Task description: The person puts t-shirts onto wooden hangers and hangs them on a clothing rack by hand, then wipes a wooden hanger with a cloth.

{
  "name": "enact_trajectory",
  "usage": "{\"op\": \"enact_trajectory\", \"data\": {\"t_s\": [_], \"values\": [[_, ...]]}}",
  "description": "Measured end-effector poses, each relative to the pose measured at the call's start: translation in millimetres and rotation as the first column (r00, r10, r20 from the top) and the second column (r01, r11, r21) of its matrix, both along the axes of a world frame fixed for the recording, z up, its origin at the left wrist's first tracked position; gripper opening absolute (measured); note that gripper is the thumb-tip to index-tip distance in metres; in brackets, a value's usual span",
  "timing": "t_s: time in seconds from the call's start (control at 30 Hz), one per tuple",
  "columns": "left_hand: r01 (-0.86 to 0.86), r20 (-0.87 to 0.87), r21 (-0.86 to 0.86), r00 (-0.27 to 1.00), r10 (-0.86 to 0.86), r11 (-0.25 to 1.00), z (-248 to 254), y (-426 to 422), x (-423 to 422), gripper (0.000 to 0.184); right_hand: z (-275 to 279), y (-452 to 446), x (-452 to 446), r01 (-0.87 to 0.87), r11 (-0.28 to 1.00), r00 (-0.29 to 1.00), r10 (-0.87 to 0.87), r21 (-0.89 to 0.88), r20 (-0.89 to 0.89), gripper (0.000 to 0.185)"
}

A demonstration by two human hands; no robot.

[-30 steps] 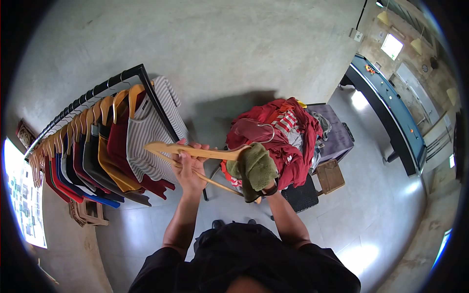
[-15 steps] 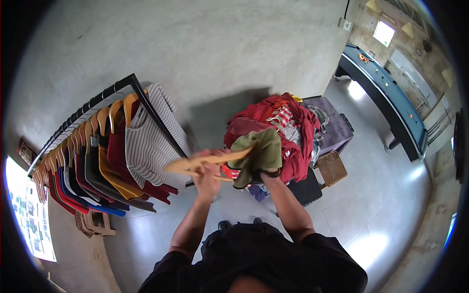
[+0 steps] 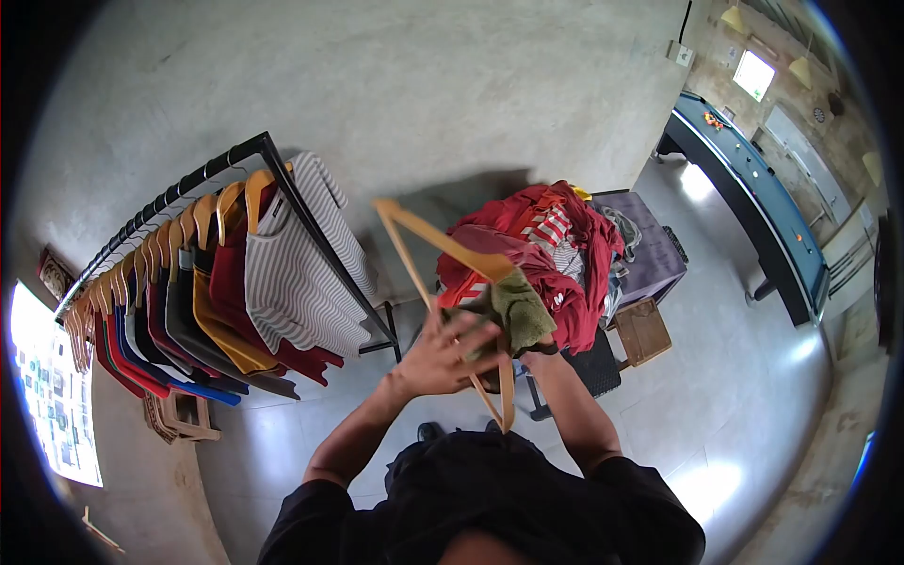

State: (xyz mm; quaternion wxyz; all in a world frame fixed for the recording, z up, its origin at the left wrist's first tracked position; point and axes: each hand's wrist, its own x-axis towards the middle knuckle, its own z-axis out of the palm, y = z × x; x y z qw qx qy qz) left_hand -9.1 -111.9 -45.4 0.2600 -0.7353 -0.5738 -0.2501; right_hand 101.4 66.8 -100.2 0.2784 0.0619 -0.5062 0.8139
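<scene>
A wooden clothes hanger is tilted in front of me, one end up at the left and the other low near my chest. An olive-green garment is bunched over its middle. My left hand lies across the garment and the hanger's bar with its fingers spread, slightly blurred. On the other side, my right hand grips the bunched garment from below, its fingers mostly hidden by the cloth. Behind is a heap of red and other clothes.
At the left stands a black rack with several garments on wooden hangers, a striped shirt nearest. The heap rests by a dark purple padded seat. A wooden box and a pool table are to the right.
The hanger has swung from nearly level to steeply tilted. My left hand has moved from gripping the hanger at the left to lying spread over the green garment, which is more bunched.
</scene>
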Motion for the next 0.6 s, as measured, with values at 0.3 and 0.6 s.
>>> {"op": "enact_trajectory", "data": {"t_s": [0.3, 0.6], "values": [[-0.571, 0.153, -0.012, 0.810, 0.566, 0.821, 22.4, -9.9, -24.4, 0.058, -56.6, 30.2, 0.4, -0.138, 0.986, 0.986, 0.145, 0.095, -0.078, 0.046], [-0.169, 0.441, -0.415, 0.822, 0.361, 0.894, 10.8, 7.2, -24.4, 0.022, -26.2, 3.6, -23.3, 0.298, 0.363, 0.929, -0.322, 0.883, -0.182, 0.045]]}}
